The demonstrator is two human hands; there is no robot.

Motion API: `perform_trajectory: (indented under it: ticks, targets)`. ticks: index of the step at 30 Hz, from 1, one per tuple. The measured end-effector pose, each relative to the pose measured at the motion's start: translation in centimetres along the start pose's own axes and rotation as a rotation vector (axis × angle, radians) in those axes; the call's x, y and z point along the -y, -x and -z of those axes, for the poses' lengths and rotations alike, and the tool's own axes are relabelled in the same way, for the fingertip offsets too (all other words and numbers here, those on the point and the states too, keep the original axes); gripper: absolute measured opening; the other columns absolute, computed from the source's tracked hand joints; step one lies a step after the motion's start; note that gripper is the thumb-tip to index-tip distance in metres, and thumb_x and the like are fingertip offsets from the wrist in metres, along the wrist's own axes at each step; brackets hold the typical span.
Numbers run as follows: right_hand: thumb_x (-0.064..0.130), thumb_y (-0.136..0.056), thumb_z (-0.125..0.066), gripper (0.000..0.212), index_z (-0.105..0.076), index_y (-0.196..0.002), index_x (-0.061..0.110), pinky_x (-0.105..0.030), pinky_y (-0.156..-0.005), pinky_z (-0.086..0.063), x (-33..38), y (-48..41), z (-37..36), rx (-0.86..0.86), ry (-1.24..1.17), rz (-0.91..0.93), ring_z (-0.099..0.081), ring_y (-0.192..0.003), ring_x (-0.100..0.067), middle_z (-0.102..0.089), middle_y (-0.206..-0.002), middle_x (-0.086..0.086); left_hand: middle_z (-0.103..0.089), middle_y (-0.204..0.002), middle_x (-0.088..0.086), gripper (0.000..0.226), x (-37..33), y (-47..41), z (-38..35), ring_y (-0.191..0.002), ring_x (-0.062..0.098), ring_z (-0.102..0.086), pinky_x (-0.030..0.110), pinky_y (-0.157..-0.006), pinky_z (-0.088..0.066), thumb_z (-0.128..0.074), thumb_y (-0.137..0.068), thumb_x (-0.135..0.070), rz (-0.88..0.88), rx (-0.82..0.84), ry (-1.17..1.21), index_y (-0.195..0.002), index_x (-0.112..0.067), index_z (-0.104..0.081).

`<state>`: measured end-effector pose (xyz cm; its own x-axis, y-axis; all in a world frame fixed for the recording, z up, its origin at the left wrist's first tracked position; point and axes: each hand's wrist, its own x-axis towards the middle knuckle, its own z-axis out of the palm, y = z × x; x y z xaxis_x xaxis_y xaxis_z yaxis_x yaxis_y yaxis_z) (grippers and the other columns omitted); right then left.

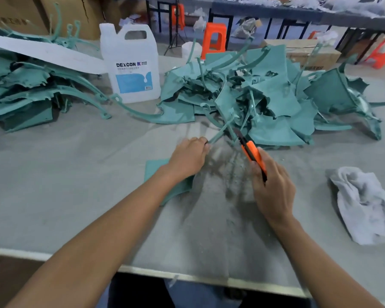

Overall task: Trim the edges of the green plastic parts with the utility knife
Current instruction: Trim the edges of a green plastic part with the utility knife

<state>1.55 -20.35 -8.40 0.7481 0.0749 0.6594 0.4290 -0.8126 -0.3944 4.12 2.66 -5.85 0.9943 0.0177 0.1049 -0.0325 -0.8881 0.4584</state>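
Hands: two, left hand (pixel 188 160) and right hand (pixel 273 187).
Utility knife (pixel 252 153): one.
Green plastic parts: two heaps, left heap (pixel 20 90) and right heap (pixel 265 92); pieces within not countable.
Flat green piece (pixel 156 172): one.
White jug (pixel 130 63): one.
Grey cloth (pixel 362 203): one.
Orange stools (pixel 213 37): at least three.

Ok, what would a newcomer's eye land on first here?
The orange utility knife, gripped in the right hand at centre, blade toward a thin green strip pinched by the left hand. Behind them sprawls a heap of green plastic parts, with a white jug to its left.
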Motion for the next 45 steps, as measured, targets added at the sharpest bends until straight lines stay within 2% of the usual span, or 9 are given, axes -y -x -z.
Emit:
perform_trajectory:
  ticks: [3, 6, 9, 13, 18, 22, 26, 34, 45]
  targets:
    - [0.033, -0.104, -0.052, 0.036, -0.056, -0.137, 0.020, -0.039, -0.074, -0.052, 0.1, 0.0, 0.1, 0.006, -0.066, -0.071, -0.067, -0.106, -0.030, -0.071, -0.120, -0.006, -0.061, -0.101, 0.009, 0.011, 0.9, 0.2, 0.5, -0.094, 0.034, -0.057, 0.041, -0.078, -0.044, -0.037, -0.104, -0.017, 0.006, 0.123, -0.032, -0.103, -0.016, -0.048]
    - [0.035, -0.104, -0.049, 0.038, -0.053, -0.139, 0.021, -0.039, -0.070, -0.050, 0.2, 0.1, 0.2, 0.028, -0.116, -0.119, -0.069, -0.099, -0.030, -0.072, -0.115, -0.005, -0.062, -0.111, 0.002, 0.039, 1.5, 0.6, 0.9, -0.096, 0.026, -0.058, 0.037, -0.079, -0.045, -0.038, -0.093, -0.005, -0.036, 0.165, 0.065, -0.125, -0.025, -0.046]
    - [0.035, -0.104, -0.049, 0.035, -0.050, -0.138, 0.022, -0.036, -0.060, -0.047, 0.6, 0.4, 0.6, 0.033, -0.138, -0.066, -0.070, -0.083, -0.031, -0.074, -0.102, -0.006, -0.062, -0.096, 0.000, 0.015, 0.5, 0.7, 0.2, -0.088, 0.021, -0.058, 0.041, -0.077, -0.045, -0.034, -0.104, -0.035, -0.055, 0.127, 0.152, -0.105, -0.030, -0.048]
    - [0.034, -0.103, -0.052, 0.036, -0.050, -0.137, 0.025, -0.037, -0.061, -0.051, 0.6, 0.4, 0.8, 0.041, -0.165, -0.069, -0.070, -0.087, -0.025, -0.073, -0.106, 0.000, -0.054, -0.075, -0.004, 0.037, -0.2, 0.9, -1.5, -0.074, 0.024, -0.051, 0.040, -0.068, -0.040, -0.020, -0.105, -0.055, -0.068, 0.079, 0.054, -0.083, -0.031, -0.038]
    - [0.027, -0.098, -0.064, 0.036, -0.062, -0.134, 0.023, -0.034, -0.052, -0.051, 0.3, 0.4, 0.5, 0.029, -0.096, -0.042, -0.071, -0.072, -0.024, -0.076, -0.095, 0.000, -0.056, -0.075, 0.006, 0.042, -0.1, 0.9, -2.1, -0.073, 0.031, -0.052, 0.043, -0.065, -0.042, -0.017, -0.104, -0.055, -0.072, 0.023, 0.006, -0.085, -0.024, -0.039]
    - [0.035, -0.101, -0.054, 0.036, -0.061, -0.135, 0.025, -0.034, -0.047, -0.047, 0.3, 0.3, 0.3, 0.052, -0.065, -0.051, -0.066, -0.061, -0.028, -0.073, -0.082, -0.002, -0.064, -0.080, 0.014, 0.044, -0.3, 1.1, -2.0, -0.076, 0.036, -0.057, 0.047, -0.068, -0.046, -0.018, -0.106, -0.051, -0.105, -0.012, -0.034, -0.088, -0.019, -0.044]
    - [0.036, -0.102, -0.053, 0.039, -0.057, -0.140, 0.027, -0.038, -0.049, -0.050, 0.3, 0.3, 0.3, 0.100, -0.015, -0.079, -0.067, -0.066, -0.030, -0.075, -0.091, -0.003, -0.067, -0.083, 0.014, 0.048, -0.6, 1.2, -2.0, -0.078, 0.036, -0.059, 0.047, -0.068, -0.049, -0.018, -0.107, -0.051, -0.109, -0.031, -0.068, -0.090, -0.017, -0.048]
    - [0.029, -0.101, -0.059, 0.037, -0.058, -0.138, 0.026, -0.036, -0.049, -0.045, 0.5, 0.2, 0.7, 0.092, -0.105, -0.134, -0.063, -0.058, -0.033, -0.070, -0.074, -0.004, -0.054, -0.070, 0.006, 0.045, -0.9, 1.2, -2.0, -0.069, 0.034, -0.053, 0.040, -0.059, -0.038, -0.017, -0.107, -0.051, -0.099, -0.027, -0.104, -0.086, -0.019, -0.041]
    - [0.033, -0.103, -0.051, 0.040, -0.053, -0.144, 0.032, -0.040, -0.057, -0.050, 0.5, -0.1, 1.2, 0.153, -0.116, -0.196, -0.065, -0.063, -0.033, -0.069, -0.073, -0.006, -0.056, -0.068, 0.004, 0.048, -0.9, 1.3, -1.8, -0.066, 0.030, -0.055, 0.042, -0.060, -0.044, -0.014, -0.106, -0.054, -0.093, -0.024, -0.108, -0.088, -0.019, -0.042]
